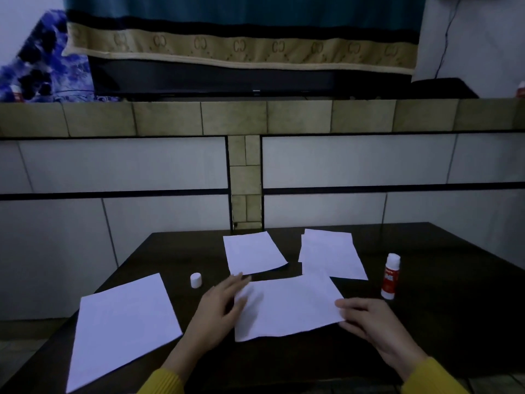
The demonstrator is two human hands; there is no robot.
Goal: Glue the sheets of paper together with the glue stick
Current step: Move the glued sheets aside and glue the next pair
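Several white sheets lie on the dark table [426,322]. The middle sheet [289,305] is held at both ends: my left hand [218,308] grips its left edge, fingers partly under the paper, and my right hand [369,322] pinches its right edge. A large sheet [122,328] lies at the front left. A smaller sheet [252,253] rests behind the held one, and another sheet [331,253] lies at the back right. The red and white glue stick [391,276] stands upright, uncapped, right of the papers. Its white cap [196,280] stands left of my left hand.
The table stands against a tiled wall [369,163] with a tan ledge [233,118]. On the ledge rests a dark screen [227,78] draped with a teal and beige cloth [241,32]. Both of my sleeves are yellow.
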